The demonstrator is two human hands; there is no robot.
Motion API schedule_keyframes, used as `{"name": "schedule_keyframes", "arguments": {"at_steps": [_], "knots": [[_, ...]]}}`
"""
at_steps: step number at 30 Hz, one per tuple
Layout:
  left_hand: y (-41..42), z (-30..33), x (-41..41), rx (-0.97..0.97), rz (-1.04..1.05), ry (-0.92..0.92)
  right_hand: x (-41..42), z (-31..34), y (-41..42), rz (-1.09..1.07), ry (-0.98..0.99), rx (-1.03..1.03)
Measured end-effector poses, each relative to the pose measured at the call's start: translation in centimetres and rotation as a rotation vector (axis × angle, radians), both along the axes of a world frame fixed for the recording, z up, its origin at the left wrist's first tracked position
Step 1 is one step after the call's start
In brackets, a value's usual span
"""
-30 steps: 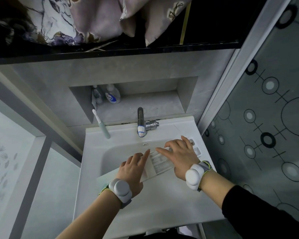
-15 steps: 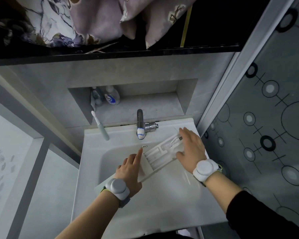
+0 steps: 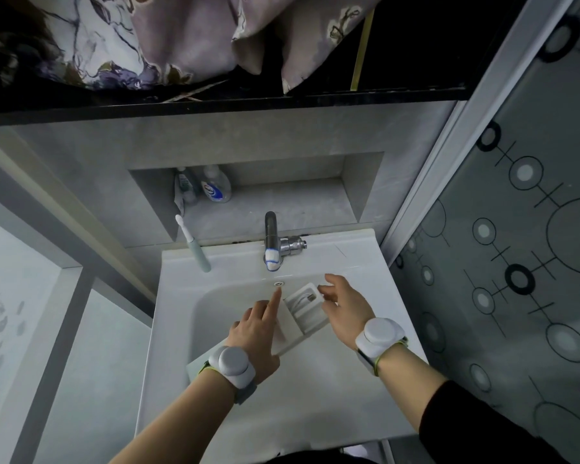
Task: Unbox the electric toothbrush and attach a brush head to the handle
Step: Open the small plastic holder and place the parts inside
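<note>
Both of my hands hold a white moulded tray [image 3: 295,333], the toothbrush box's insert, tilted above the sink basin. My left hand [image 3: 255,333] grips its near left side with the index finger stretched along the edge. My right hand [image 3: 345,306] holds the right edge, thumb and fingers at the far corner. An open compartment at the tray's far end shows a coiled white cable [image 3: 303,300]. A white box part [image 3: 195,365] lies under my left wrist on the sink's edge. I see no handle or brush head in the tray.
A green-handled toothbrush [image 3: 196,249] stands at the back left of the white sink [image 3: 349,256]. The faucet [image 3: 272,242] rises behind the tray. Bottles [image 3: 215,185] sit in the wall niche. A patterned glass partition [image 3: 516,229] closes the right side.
My right hand slid off the top of the tray to its right edge, uncovering the cable compartment. The tray turned and lifted toward the faucet. My left index finger now points along it.
</note>
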State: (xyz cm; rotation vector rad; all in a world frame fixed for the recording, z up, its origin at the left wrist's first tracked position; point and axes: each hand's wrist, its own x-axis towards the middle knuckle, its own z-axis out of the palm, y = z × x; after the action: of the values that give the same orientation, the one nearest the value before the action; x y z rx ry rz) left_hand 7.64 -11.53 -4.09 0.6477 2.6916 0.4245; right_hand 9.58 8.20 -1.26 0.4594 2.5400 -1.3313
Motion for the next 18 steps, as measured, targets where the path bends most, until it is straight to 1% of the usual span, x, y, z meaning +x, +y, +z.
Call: {"name": "schedule_keyframes", "arguments": {"at_steps": [6, 11, 12, 14, 16, 18], "knots": [[-0.5, -0.1, 0.5, 0.097, 0.011, -0.01, 0.0, -0.1, -2.2, 0.095, -0.049, -0.001], [-1.8, -0.9, 1.5, 0.195, 0.071, 0.002, 0.0, -0.1, -4.0, 0.263, -0.041, 0.095], [-2.1, -1.1, 1.7, 0.228, 0.097, 0.008, 0.0, 0.0, -4.3, 0.262, -0.027, 0.071], [-3.1, -1.4, 1.8, 0.293, 0.174, 0.025, 0.1, 0.0, -5.0, 0.187, 0.043, 0.001], [-4.4, -1.6, 1.8, 0.35, 0.278, 0.037, 0.2, -0.1, -5.6, 0.096, 0.129, -0.006], [-5.8, -1.7, 1.8, 0.403, 0.39, 0.043, 0.4, -0.4, -6.3, 0.044, 0.149, -0.029]]}}
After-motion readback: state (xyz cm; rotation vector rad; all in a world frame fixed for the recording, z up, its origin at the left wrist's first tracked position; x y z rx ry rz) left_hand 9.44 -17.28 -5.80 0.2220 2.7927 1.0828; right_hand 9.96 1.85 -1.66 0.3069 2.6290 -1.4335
